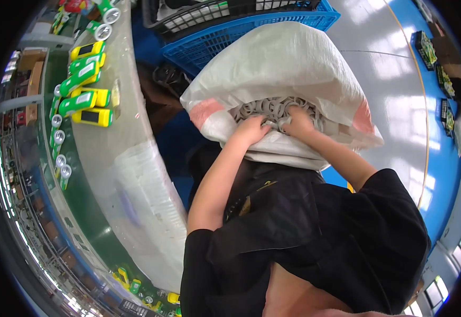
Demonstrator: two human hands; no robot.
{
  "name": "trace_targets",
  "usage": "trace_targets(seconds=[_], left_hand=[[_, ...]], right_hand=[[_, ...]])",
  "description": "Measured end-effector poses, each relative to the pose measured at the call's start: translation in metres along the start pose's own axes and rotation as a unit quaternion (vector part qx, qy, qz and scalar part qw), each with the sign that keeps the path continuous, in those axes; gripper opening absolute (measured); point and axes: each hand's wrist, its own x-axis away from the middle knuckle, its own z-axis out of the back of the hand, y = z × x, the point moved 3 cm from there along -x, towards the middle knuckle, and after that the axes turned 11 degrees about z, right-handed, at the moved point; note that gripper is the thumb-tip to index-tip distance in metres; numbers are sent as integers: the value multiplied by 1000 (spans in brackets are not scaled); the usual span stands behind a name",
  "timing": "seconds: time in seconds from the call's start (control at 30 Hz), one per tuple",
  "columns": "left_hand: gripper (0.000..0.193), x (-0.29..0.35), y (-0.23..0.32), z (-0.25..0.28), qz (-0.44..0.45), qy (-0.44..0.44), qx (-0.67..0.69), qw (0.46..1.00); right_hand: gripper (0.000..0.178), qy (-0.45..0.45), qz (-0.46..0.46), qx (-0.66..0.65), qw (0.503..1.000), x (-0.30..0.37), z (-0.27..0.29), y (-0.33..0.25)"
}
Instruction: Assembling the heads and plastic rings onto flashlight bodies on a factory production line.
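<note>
A white woven sack (272, 58) with pinkish-red bands lies before me, its mouth folded back toward my lap. Many light-grey rings (277, 108) fill the opening. My left hand (252, 130) reaches in at the near left of the pile, its fingers curled among the rings and partly hidden. To the right of it, my right hand (299, 122) dips into the same pile with bent fingers and thumb around some rings. How many rings each hand has hold of cannot be made out.
Behind the sack stand a blue plastic crate (188, 53) and a black crate (198, 18). On my left runs a workbench (117, 113) with yellow-and-green devices (85, 95) and several silver-topped green pieces (58, 137). Dark boxed items (426, 50) lie on the blue floor strip at right.
</note>
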Motion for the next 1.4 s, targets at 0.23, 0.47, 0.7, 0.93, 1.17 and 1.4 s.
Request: trace_targets(seconds=[0.23, 0.47, 0.7, 0.93, 1.17, 1.4], left_hand=[[108, -24, -6, -17, 85, -55, -188, 977], [113, -23, -10, -41, 106, -159, -205, 960], [106, -30, -20, -45, 109, -133, -154, 973], [104, -51, -29, -51, 123, -225, -172, 951], [101, -45, -31, -55, 112, -210, -177, 955], [91, -39, -23, -48, 110, -188, -142, 966]], right_hand=[[84, -110, -21, 30, 993, -38, 39, 79], [105, -342, 40, 188, 920, -37, 24, 32], [122, -406, 18, 9, 913, -46, 2, 52], [130, -436, -9, -18, 900, -62, -27, 53], [126, -484, 64, -93, 868, -53, -25, 42], [118, -467, -35, 1, 884, -61, -33, 52]])
